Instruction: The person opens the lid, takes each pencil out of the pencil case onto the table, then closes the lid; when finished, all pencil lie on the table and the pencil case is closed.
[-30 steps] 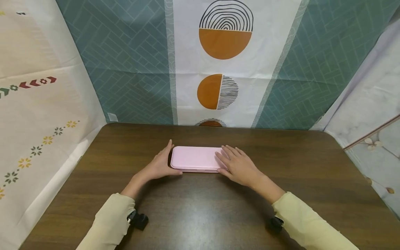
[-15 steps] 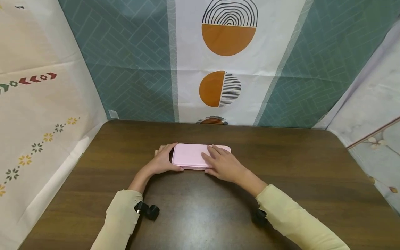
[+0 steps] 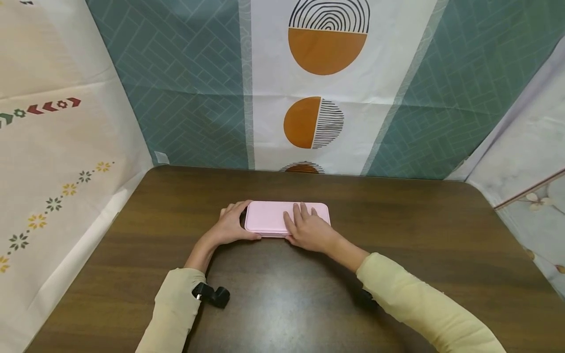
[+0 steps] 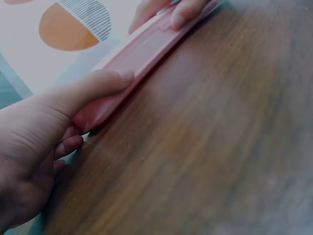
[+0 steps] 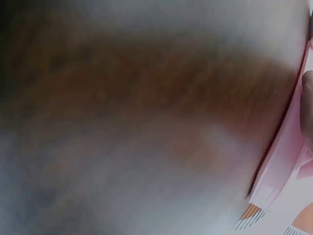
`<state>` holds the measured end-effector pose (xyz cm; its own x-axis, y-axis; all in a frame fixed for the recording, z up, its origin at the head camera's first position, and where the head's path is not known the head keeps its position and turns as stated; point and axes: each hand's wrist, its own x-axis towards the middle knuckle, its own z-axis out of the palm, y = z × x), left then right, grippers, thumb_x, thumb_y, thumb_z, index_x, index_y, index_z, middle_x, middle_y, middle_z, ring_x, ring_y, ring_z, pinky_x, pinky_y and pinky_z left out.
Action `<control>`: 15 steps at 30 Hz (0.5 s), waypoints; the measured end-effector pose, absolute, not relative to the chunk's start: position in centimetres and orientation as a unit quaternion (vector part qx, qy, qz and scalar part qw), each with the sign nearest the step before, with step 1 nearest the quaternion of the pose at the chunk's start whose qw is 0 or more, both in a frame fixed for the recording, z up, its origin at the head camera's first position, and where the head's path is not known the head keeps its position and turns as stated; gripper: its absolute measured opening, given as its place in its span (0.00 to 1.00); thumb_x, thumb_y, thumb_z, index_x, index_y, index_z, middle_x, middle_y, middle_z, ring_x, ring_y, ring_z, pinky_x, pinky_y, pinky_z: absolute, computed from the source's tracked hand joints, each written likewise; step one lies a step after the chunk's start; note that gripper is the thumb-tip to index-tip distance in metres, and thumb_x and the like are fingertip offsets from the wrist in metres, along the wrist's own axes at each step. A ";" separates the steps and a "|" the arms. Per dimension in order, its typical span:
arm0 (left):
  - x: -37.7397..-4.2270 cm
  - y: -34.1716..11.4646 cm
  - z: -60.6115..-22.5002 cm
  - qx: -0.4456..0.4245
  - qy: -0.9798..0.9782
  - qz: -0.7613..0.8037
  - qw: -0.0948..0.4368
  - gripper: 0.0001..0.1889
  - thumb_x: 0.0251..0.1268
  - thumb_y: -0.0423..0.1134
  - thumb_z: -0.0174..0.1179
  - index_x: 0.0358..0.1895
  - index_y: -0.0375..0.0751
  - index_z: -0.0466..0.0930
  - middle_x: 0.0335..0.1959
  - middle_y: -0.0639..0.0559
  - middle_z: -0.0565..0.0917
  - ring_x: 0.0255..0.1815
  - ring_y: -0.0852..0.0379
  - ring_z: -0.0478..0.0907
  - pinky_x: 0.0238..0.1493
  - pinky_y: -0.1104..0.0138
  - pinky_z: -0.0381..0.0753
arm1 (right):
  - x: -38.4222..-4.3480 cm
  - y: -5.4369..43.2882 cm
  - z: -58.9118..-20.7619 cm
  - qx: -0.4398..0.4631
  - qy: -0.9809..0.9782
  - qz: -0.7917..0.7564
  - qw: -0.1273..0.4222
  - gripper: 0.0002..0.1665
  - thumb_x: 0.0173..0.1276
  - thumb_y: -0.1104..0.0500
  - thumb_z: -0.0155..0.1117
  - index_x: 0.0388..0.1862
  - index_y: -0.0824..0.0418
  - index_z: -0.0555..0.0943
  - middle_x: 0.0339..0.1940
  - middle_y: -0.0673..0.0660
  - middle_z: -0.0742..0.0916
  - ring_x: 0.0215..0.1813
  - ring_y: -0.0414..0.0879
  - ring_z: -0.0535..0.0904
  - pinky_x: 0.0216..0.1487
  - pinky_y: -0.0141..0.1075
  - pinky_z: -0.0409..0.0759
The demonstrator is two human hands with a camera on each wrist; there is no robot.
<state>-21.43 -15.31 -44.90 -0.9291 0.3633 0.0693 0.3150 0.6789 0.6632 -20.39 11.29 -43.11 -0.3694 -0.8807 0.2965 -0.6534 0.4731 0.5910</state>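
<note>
A flat pink case with rounded corners, like a pencil case, lies on the table with its lid down. My left hand grips its left end, the thumb along the front side and the other fingers round the end. The left wrist view shows that thumb against the case's side wall. My right hand rests on the right half of the lid with fingers spread, its thumb at the front edge. In the right wrist view the case shows only at the right border.
The brown wooden table spreads around the case. A patterned cloth hangs behind the table's far edge, with light cloths at the sides. Dark wrist cameras sit at the cuffs.
My right hand has slid left along the lid from its right end. The left hand has closed in round the left end. The case looks still; the view has shifted slightly.
</note>
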 end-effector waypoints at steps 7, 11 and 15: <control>-21.5 -15.5 -45.0 0.193 0.909 0.366 0.042 0.53 0.38 0.52 0.77 0.70 0.34 0.61 0.66 0.36 0.68 0.61 0.41 0.64 0.54 0.50 0.55 | -20.1 10.9 -43.6 0.486 -0.779 -0.222 0.329 0.26 0.74 0.48 0.43 0.50 0.69 0.78 0.41 0.73 0.84 0.42 0.64 0.83 0.32 0.48 0.82; -21.6 -15.8 -44.9 0.195 0.902 0.382 0.052 0.53 0.38 0.49 0.78 0.70 0.33 0.60 0.65 0.35 0.68 0.61 0.39 0.63 0.57 0.47 0.53 | -20.1 10.5 -43.5 0.493 -0.768 -0.214 0.348 0.27 0.76 0.53 0.33 0.48 0.68 0.78 0.37 0.73 0.84 0.38 0.63 0.84 0.30 0.46 0.82; -21.7 -15.9 -44.8 0.197 0.898 0.387 0.063 0.54 0.38 0.47 0.78 0.71 0.32 0.58 0.66 0.33 0.66 0.63 0.38 0.62 0.60 0.45 0.51 | -20.1 10.9 -43.3 0.498 -0.774 -0.195 0.339 0.25 0.76 0.48 0.44 0.50 0.67 0.78 0.40 0.72 0.84 0.40 0.62 0.84 0.31 0.44 0.82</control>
<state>-21.72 -15.90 -44.84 -0.9144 0.4029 0.0387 0.3047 0.6222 0.7211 -20.09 10.87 -43.28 -0.2735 -0.9030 0.3313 -0.6385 0.4280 0.6396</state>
